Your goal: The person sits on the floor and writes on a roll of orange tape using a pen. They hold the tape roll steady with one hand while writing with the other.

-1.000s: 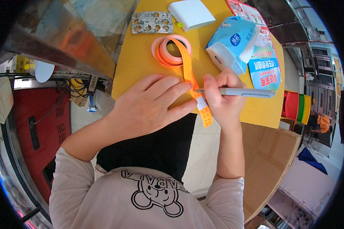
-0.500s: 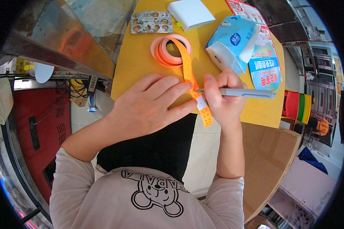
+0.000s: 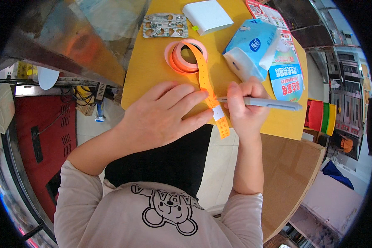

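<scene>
My right hand [image 3: 249, 108] grips a white and grey pen [image 3: 279, 104], its tip at the orange label strip [image 3: 206, 78]. The strip runs toward me from an orange price-label roll [image 3: 174, 58] lying on its side. A white patch [image 3: 218, 113] shows on the strip between orange parts, and the loose end hangs past the table's front edge. My left hand [image 3: 159, 115] lies flat and open on the yellow table, with its fingertips on the strip's left edge, just left of the pen tip.
A blue and white tissue pack [image 3: 252, 45] stands to the right of the roll, beside a printed leaflet [image 3: 286, 78]. Behind the roll are an empty blister pack [image 3: 165, 25] and a white box [image 3: 208, 16]. A cardboard box [image 3: 291, 173] sits below the table's right side.
The pen has shifted slightly to the right and down, with its tip a little farther right on the strip. My left hand has stayed nearly in place.
</scene>
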### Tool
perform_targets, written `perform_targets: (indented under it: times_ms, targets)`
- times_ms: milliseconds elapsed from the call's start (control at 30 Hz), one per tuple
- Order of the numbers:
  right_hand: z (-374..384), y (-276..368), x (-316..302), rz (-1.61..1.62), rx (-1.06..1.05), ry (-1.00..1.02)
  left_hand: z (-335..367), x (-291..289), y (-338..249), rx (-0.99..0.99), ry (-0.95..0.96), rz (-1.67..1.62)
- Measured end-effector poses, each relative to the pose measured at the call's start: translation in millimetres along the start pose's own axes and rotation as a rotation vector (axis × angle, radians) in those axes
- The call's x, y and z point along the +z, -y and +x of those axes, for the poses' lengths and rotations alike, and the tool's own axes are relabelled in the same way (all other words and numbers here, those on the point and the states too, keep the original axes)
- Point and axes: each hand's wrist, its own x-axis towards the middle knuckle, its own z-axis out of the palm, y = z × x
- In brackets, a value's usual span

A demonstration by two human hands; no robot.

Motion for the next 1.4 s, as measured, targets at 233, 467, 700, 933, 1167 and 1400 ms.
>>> perform_targets:
  times_ms: [233,467,700,933,1167,1400]
  targets:
    - [0,2,0,-0.070,-0.019,0.053,-1,-1,-1,-0.003,0.004,-0.006]
    - [0,0,-1,-0.081,-0.010,0.061,0,0,-1,-0.003,0.023,0.004]
    - [0,0,0,-0.068,0.040,0.043,-1,-1,-1,-0.005,0.027,0.001]
    - [-2,-1,0,-0.082,0.021,0.024,-1,-1,-2,-0.009,0.032,0.012]
    - [1,4,-15,0.388,0.265,-0.097,-2,-3,0,-0.004,0.046,-0.004]
    - [-23,7,-32,0.245,0.009,-0.284,14,-27,0,-0.125,-0.017,-0.290]
